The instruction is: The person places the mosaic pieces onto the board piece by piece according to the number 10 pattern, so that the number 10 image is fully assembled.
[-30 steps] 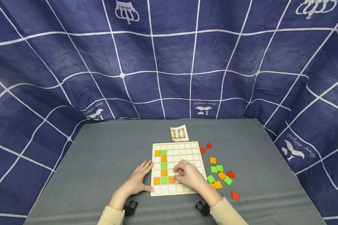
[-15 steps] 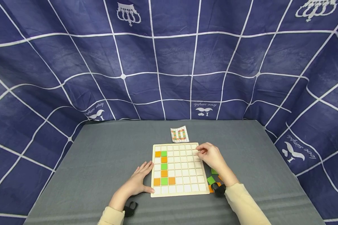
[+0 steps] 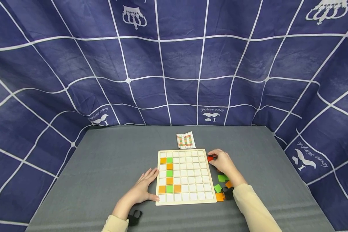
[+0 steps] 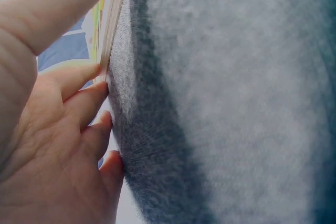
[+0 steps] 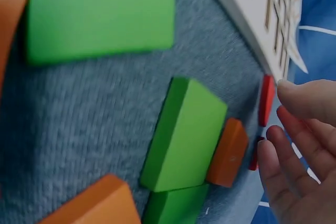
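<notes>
A pale wooden grid board (image 3: 185,203) lies on the grey table, with orange and green square tiles in some of its left cells. My left hand (image 3: 140,188) spreads along the board's left edge, thumb at the near corner; in the left wrist view its fingertips (image 4: 100,90) meet the board's side. Past the board's right edge, my right hand (image 3: 224,162) reaches to a red quarter-circle tile (image 3: 210,158). Close up, the thumb and loosely bent fingers stand apart right at this red tile (image 5: 266,100); a second red tile (image 5: 255,155) shows beside the fingertips.
Loose green tiles (image 3: 218,188) and orange tiles (image 3: 219,197) lie right of the board, partly hidden under the right forearm. A small printed pattern card (image 3: 186,140) lies beyond the board's far edge. A blue checked curtain (image 3: 179,90) surrounds the table's back and sides.
My right hand has moved from over the board's middle to the right, past its far right edge, down to the red tile. The left hand has stayed on the board's left edge.
</notes>
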A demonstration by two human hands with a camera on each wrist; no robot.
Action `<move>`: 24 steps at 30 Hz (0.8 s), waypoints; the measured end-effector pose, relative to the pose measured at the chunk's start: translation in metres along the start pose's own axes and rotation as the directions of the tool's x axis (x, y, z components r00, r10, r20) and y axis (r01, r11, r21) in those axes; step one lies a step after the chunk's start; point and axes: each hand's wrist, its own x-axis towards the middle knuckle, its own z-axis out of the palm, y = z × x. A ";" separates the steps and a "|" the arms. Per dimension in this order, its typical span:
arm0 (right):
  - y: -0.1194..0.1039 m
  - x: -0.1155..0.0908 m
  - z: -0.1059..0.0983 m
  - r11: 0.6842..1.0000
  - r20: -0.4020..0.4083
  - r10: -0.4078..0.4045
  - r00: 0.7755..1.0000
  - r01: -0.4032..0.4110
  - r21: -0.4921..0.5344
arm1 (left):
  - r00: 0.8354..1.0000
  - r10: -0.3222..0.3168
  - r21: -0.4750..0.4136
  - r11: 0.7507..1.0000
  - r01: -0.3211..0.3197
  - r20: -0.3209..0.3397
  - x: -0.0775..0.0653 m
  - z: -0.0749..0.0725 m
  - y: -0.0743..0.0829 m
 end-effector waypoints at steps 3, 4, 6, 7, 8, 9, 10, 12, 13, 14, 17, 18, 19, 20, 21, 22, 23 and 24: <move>0.003 0.003 0.002 0.998 0.018 -0.026 0.999 0.027 -0.049 | 1.000 -0.001 -0.007 1.000 0.001 0.003 0.000 0.000 0.000; 0.004 0.004 0.003 0.997 0.021 -0.037 0.999 0.039 -0.070 | 1.000 -0.002 -0.010 1.000 0.002 0.002 0.000 0.000 0.000; 0.004 0.006 0.005 0.993 0.026 -0.052 0.998 0.054 -0.100 | 1.000 -0.002 -0.012 1.000 0.002 0.001 0.000 0.000 0.000; 0.004 0.006 0.006 0.992 0.029 -0.058 0.998 0.061 -0.113 | 1.000 -0.002 -0.012 1.000 0.002 -0.001 0.000 0.000 0.000; 0.004 0.007 0.006 0.990 0.029 -0.063 0.998 0.066 -0.123 | 1.000 -0.001 -0.011 1.000 0.001 -0.003 0.000 0.000 0.000; 0.003 0.008 0.007 0.990 0.029 -0.064 0.998 0.067 -0.126 | 1.000 -0.001 -0.011 1.000 0.001 -0.005 0.000 0.000 0.000; 0.003 0.008 0.007 0.989 0.028 -0.065 0.997 0.068 -0.134 | 1.000 0.000 -0.012 1.000 0.000 -0.005 -0.001 0.000 0.000; 0.002 0.008 0.007 0.989 0.028 -0.067 0.997 0.071 -0.133 | 1.000 0.002 -0.009 1.000 -0.003 -0.008 -0.001 0.001 0.000; 0.003 0.007 0.007 0.989 0.029 -0.062 0.998 0.065 -0.131 | 1.000 0.003 -0.008 1.000 -0.003 -0.010 -0.001 0.001 0.001; 0.003 0.007 0.007 0.990 0.028 -0.056 0.998 0.059 -0.130 | 1.000 0.002 -0.007 1.000 -0.002 -0.011 -0.001 0.001 0.001; 0.005 0.006 0.006 0.991 0.018 -0.026 1.000 0.028 -0.128 | 1.000 0.002 0.000 1.000 -0.002 -0.013 -0.001 0.001 0.001; 0.005 0.006 0.005 0.992 0.015 -0.013 1.000 0.015 -0.129 | 1.000 0.001 0.001 1.000 -0.001 -0.013 -0.001 0.001 0.001; 0.005 0.006 0.004 0.991 0.012 0.003 1.000 -0.002 -0.133 | 1.000 0.000 0.004 1.000 0.000 -0.014 -0.001 0.001 0.002; 0.005 0.005 0.004 0.991 0.008 0.014 1.000 -0.013 -0.135 | 1.000 -0.001 0.006 1.000 0.001 -0.015 0.000 0.001 0.002; 0.005 0.004 0.003 0.990 0.005 0.022 1.000 -0.021 -0.137 | 1.000 -0.002 0.009 1.000 0.002 -0.015 0.000 0.001 0.001; 0.005 0.004 0.002 0.991 0.004 0.034 0.999 -0.033 -0.134 | 1.000 -0.004 0.012 1.000 0.004 -0.016 0.000 0.001 0.001; 0.005 0.003 0.001 0.991 0.004 0.040 0.999 -0.039 -0.128 | 1.000 -0.004 0.014 1.000 0.004 -0.016 0.000 0.001 0.001; 0.006 0.002 0.000 0.992 0.006 0.047 0.999 -0.046 -0.121 | 1.000 -0.005 0.017 1.000 0.005 -0.017 0.000 0.001 0.001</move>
